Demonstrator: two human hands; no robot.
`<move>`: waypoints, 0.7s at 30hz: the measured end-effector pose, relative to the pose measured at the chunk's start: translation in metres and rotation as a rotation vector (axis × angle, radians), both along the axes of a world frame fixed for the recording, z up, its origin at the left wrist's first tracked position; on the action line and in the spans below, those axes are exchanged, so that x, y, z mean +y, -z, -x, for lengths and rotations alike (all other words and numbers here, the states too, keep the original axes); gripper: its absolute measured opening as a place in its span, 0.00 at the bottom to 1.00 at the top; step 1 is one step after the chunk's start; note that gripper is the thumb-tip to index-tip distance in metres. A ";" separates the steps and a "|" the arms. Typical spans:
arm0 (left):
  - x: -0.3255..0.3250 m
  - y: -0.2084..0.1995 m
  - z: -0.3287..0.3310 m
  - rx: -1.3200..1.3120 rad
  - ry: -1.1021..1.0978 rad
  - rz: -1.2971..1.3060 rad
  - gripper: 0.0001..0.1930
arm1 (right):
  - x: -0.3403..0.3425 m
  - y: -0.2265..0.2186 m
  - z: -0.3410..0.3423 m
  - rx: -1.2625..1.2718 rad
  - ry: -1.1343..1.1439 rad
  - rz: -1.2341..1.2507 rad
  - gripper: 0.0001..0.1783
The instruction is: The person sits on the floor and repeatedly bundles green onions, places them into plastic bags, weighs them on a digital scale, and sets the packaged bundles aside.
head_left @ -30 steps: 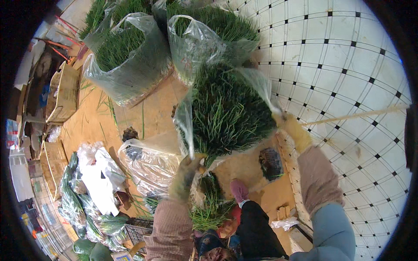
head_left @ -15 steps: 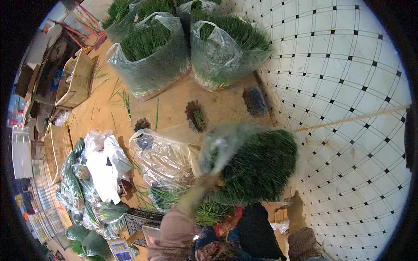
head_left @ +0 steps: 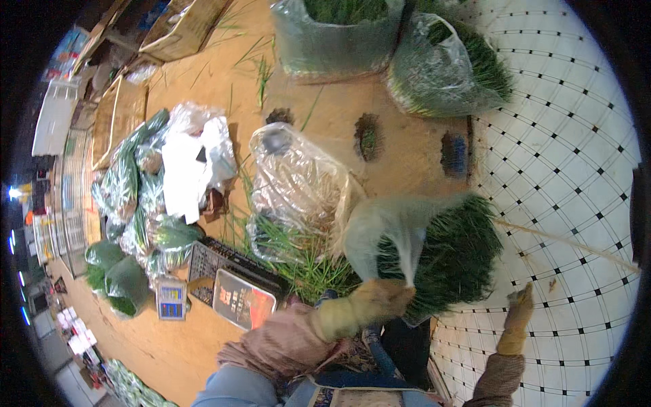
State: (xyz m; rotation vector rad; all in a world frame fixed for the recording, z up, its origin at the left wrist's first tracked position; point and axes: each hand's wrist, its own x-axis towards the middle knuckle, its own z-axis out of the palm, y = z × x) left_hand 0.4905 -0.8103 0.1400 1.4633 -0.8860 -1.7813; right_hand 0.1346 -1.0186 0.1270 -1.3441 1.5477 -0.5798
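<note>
Below my chest, my gloved left hand (head_left: pixel 369 302) pinches shut on the clear bag (head_left: pixel 393 234) around 1 bundle of chives (head_left: pixel 451 254), my right hand (head_left: pixel 519 312) hanging open and empty beside it; bagging seems underway, needing the right to steady next.

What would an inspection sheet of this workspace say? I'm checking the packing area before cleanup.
Surface: brown cardboard sheet over white tiled floor.
Job's things: bundle of green chives in a clear plastic bag, pinched by the gloved left hand.
Clutter: empty clear bag, two filled bags of greens, white bags, small scale.
Hands: right hand free, fingers apart.
Cables: nothing seen.
Surroundings: cardboard boxes, thin stick.
</note>
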 end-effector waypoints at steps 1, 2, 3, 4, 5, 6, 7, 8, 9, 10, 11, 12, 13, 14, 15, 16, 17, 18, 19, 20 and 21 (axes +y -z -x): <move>0.033 0.017 -0.014 -0.498 -0.030 0.790 0.17 | -0.002 -0.028 -0.032 0.100 -0.084 0.077 0.19; 0.057 0.013 -0.030 -0.499 -0.016 0.905 0.23 | -0.003 -0.050 -0.059 0.602 -0.558 0.509 0.17; 0.085 0.002 -0.048 -0.420 0.022 0.769 0.19 | -0.006 -0.055 -0.073 0.681 -0.671 0.680 0.17; 0.112 -0.014 -0.066 -0.340 0.057 0.634 0.16 | -0.005 -0.064 -0.096 0.731 -0.727 0.725 0.17; 0.136 -0.030 -0.084 -0.132 -0.073 0.278 0.12 | -0.001 -0.075 -0.127 0.777 -0.784 0.777 0.17; 0.155 -0.046 -0.099 0.074 -0.194 -0.081 0.10 | 0.000 -0.078 -0.164 0.688 -0.780 0.738 0.18; 0.161 -0.054 -0.125 -0.027 -0.194 -0.249 0.14 | 0.005 -0.082 -0.218 0.542 -0.738 0.621 0.20; 0.179 -0.042 -0.141 0.005 -0.473 -0.163 0.17 | 0.009 -0.081 -0.277 0.412 -0.752 0.556 0.23; 0.196 -0.024 -0.174 -0.131 -0.290 -0.401 0.16 | 0.016 -0.077 -0.334 0.351 -0.820 0.560 0.27; 0.220 0.000 -0.195 -0.311 -0.503 -0.195 0.16 | 0.008 -0.059 -0.385 0.329 -1.111 1.056 0.30; 0.253 0.001 -0.203 -0.579 -0.708 -0.041 0.17 | 0.010 -0.041 -0.441 0.234 -1.165 0.760 0.29; 0.246 0.012 -0.233 -0.033 -1.176 0.062 0.17 | 0.013 -0.021 -0.475 0.213 -1.037 0.545 0.27; 0.241 0.029 -0.251 -0.178 -1.276 0.024 0.17 | 0.014 0.000 -0.507 0.187 -0.876 0.354 0.27; 0.291 0.077 -0.272 -0.372 -1.244 0.070 0.19 | 0.007 0.043 -0.526 0.322 -0.904 0.527 0.28; 0.327 0.113 -0.276 -0.462 -1.279 -0.026 0.19 | 0.016 0.081 -0.533 0.420 -0.984 0.707 0.32; 0.357 0.147 -0.262 -0.507 -1.283 -0.165 0.20 | 0.052 0.094 -0.533 0.373 -1.039 0.730 0.31; 0.382 0.185 -0.240 -0.529 -1.257 -0.302 0.21 | 0.076 0.117 -0.528 0.321 -1.149 0.583 0.30; 0.400 0.223 -0.208 -0.523 -1.205 -0.436 0.21 | 0.094 0.145 -0.516 0.350 -1.256 0.579 0.30; 0.405 0.261 -0.178 -0.397 -1.211 -0.518 0.22 | 0.101 0.188 -0.497 0.480 -1.332 0.664 0.31; 0.405 0.292 -0.142 -0.237 -1.269 -0.602 0.23 | 0.118 0.201 -0.487 0.620 -1.381 0.525 0.34; 0.394 0.316 -0.119 0.260 -1.669 -0.589 0.25 | 0.123 0.234 -0.469 0.673 -1.368 0.577 0.37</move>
